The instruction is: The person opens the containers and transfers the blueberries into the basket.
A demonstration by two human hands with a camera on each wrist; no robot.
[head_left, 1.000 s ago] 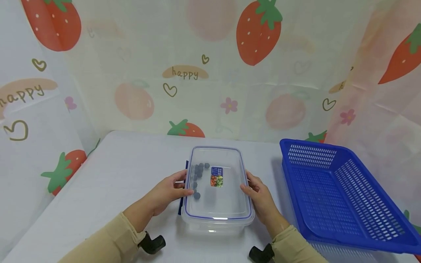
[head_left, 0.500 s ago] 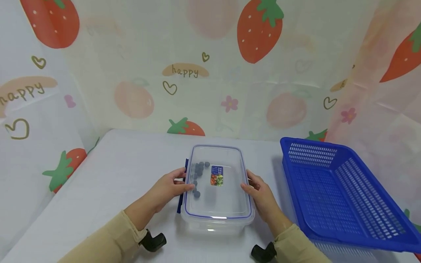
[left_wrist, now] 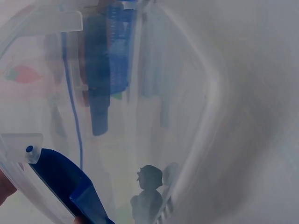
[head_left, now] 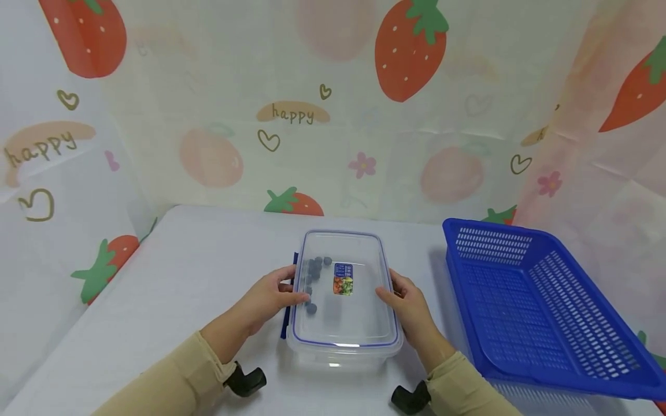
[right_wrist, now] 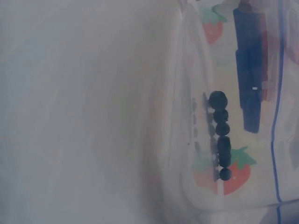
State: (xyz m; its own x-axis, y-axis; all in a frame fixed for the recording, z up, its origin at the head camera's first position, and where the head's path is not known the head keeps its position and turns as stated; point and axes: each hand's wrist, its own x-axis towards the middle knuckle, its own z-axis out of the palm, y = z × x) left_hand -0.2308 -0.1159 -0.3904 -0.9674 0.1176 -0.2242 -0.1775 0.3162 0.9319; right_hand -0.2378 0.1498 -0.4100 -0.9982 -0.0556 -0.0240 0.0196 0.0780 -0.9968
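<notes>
A clear plastic food container [head_left: 343, 332] with a blue-edged lid stands on the white table. Several blueberries [right_wrist: 223, 144] lie inside it along the left part. My left hand [head_left: 265, 297] grips the left side, thumb on the lid's edge and fingers by the blue latch [left_wrist: 70, 186], which juts outward from the wall. On the opposite side, my right hand [head_left: 413, 312] holds the container with its thumb on the lid; its other fingers are partly hidden behind the rim. A colourful label [head_left: 343, 279] sits on the lid.
A blue perforated basket [head_left: 458, 300] stands at the right of the table [head_left: 224, 242], overlapping what looks like clear plastic beneath it. A curtain [head_left: 322, 162] printed with strawberries hangs behind and at both sides.
My right thumb has slid slightly inward over the lid. The left hand has shifted only a little, and the container stays in place.
</notes>
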